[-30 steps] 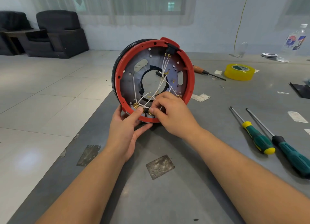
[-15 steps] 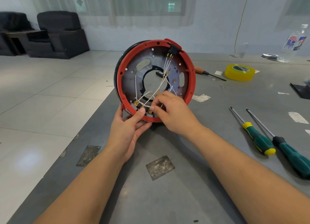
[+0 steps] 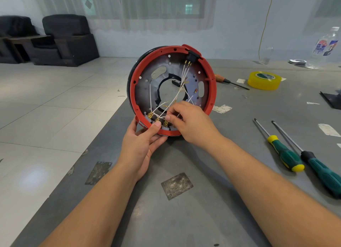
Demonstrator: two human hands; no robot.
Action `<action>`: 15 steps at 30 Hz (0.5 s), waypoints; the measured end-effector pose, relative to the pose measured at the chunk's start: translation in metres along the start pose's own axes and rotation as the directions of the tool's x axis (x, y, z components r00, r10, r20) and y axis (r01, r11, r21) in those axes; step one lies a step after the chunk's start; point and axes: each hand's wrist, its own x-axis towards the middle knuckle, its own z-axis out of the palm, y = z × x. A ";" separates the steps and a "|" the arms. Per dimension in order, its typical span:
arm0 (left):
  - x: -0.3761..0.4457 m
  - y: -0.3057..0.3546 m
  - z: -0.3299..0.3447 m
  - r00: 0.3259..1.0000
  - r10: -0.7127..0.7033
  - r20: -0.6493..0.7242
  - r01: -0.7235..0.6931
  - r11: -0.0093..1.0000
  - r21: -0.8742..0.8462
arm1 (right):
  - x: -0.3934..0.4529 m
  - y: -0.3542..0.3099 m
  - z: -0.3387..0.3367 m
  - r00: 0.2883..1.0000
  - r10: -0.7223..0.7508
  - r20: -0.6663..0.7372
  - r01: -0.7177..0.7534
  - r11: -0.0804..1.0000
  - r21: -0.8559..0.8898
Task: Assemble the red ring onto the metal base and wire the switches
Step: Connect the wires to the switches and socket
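Pinching a thin white wire (image 3: 181, 91) between thumb and curled forefinger, the right hand (image 3: 191, 123) works at the near inner edge of the red ring (image 3: 212, 87), just above a row of brass terminals (image 3: 157, 119). Beneath it the left hand (image 3: 142, 145) cups the ring's lowest part, fingers curled behind the rim and the thumb pressed on its front beside the terminals. The ring stands on edge, tilted back, at the near left part of the grey table (image 3: 184, 209), and sits around the metal base (image 3: 147, 82), a dull plate with a large round hole in the middle and several small holes. More white wires cross that hole and run up to a black switch (image 3: 192, 56) set in the ring's top right. The right hand's knuckles hide the terminals furthest right, so how those are joined cannot be told. To the right lie two green-handled screwdrivers (image 3: 287, 154) side by side, well apart from the ring. Further off sit a roll of yellow tape (image 3: 263, 80), a wooden-handled screwdriver (image 3: 228, 81) and a clear plastic bottle (image 3: 326, 49). Scraps of white paper dot the tabletop. Two dark armchairs (image 3: 64, 39) stand against the far left wall.
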 end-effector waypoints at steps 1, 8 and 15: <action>0.000 0.000 0.000 1.000 -0.002 -0.001 0.002 1.000 -0.004 | 0.000 0.000 0.000 1.000 0.001 0.007 -0.001 1.000 -0.003; -0.001 0.001 0.000 1.000 -0.021 -0.008 0.020 0.999 -0.026 | 0.001 0.000 -0.002 0.999 0.012 0.037 -0.012 1.000 -0.005; -0.002 0.002 0.000 0.999 -0.030 -0.012 0.030 0.999 -0.037 | 0.003 -0.001 -0.006 0.997 0.011 0.083 -0.013 1.000 0.027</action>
